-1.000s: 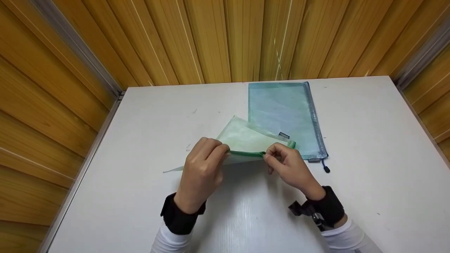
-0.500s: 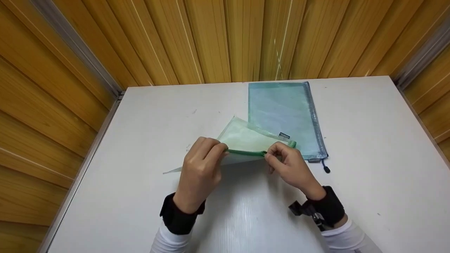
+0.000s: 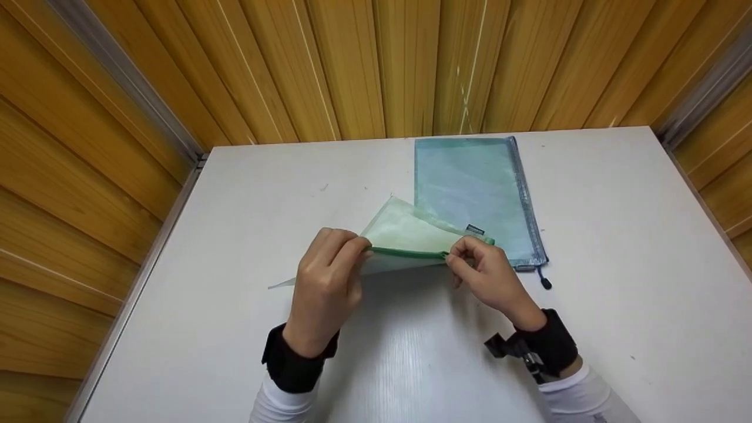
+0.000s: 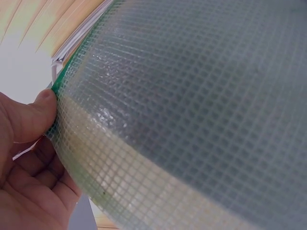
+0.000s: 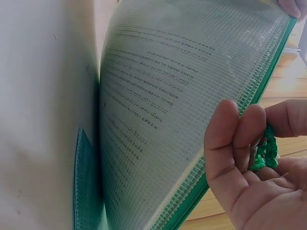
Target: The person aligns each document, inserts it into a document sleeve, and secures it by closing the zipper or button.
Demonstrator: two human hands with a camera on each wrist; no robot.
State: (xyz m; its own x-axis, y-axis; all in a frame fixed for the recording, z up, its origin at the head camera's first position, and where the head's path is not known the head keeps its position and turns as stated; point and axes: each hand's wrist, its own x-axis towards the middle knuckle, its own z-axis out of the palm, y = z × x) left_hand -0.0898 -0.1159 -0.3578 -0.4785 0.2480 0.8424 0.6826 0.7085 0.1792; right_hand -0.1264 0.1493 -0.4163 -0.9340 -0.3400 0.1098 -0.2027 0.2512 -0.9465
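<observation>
A pale green mesh zip pouch (image 3: 405, 226) is lifted and bent between both hands, its green zipper (image 3: 405, 253) running from one to the other. At the zipper's left part, my left hand (image 3: 329, 273) pinches the pouch edge. In the left wrist view the thumb (image 4: 38, 112) presses on that edge. My right hand (image 3: 484, 271) pinches at the zipper's slider end, with a green cord pull (image 5: 266, 155) between its fingers in the right wrist view. Printed text lines (image 5: 148, 81) show through the mesh.
Behind the green pouch, a blue mesh zip pouch (image 3: 464, 176) lies flat on the white table (image 3: 235, 235), its dark zipper pull (image 3: 546, 284) hanging toward the front. Yellow wood-look panels (image 3: 352, 70) stand along the back and sides.
My left hand has shifted slightly left, and a longer stretch of green zipper shows between the hands. The right hand has hardly moved. The blue pouch stays in place.
</observation>
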